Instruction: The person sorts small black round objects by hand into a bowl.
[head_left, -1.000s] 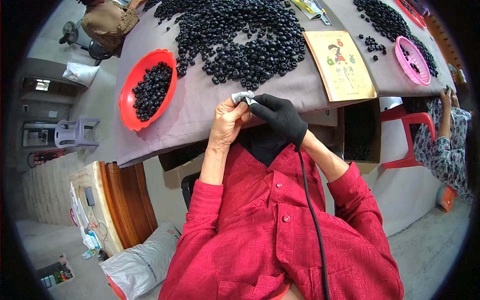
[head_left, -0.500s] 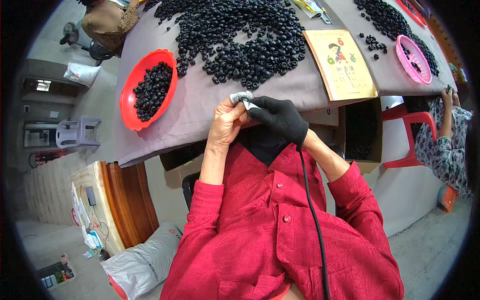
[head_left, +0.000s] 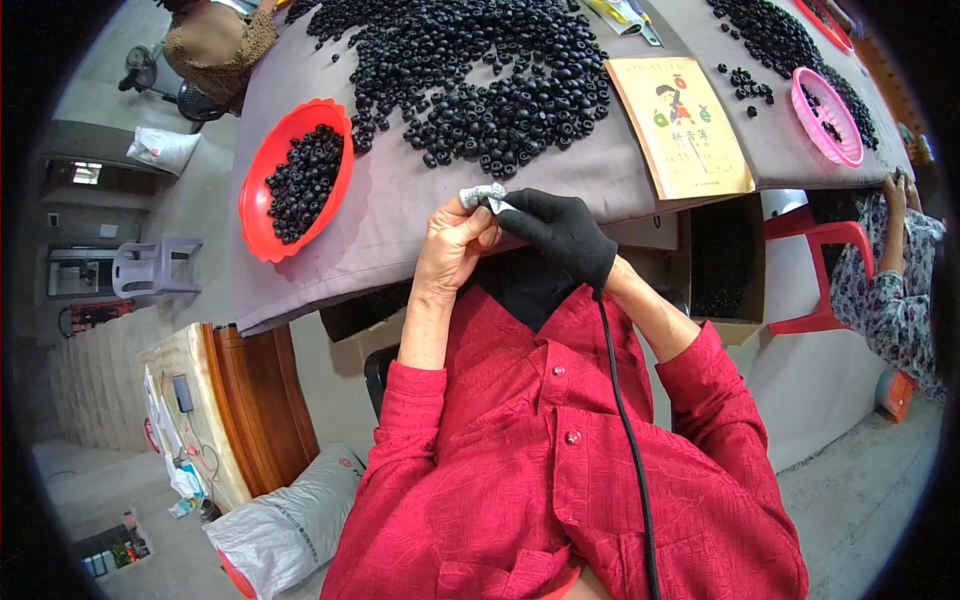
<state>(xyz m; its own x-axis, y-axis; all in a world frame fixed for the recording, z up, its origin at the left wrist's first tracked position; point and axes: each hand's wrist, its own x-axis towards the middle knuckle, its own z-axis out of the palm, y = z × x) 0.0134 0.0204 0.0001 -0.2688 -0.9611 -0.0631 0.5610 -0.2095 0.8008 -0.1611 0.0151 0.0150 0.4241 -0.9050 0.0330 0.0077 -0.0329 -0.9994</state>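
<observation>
Left hand (head_left: 450, 246) and right hand (head_left: 562, 238) pinch a pale wrap (head_left: 480, 194) between them — anything inside hidden — and a slack grip could drop it past the surface (head_left: 385, 235) at its six-o'clock edge.

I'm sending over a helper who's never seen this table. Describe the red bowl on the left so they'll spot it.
Find the grey-covered table in front of the person. On its left side, beyond the left hand, sits the red bowl, holding small black pieces. Its scalloped rim and solid red wall set it apart from the pink basket at right.
</observation>
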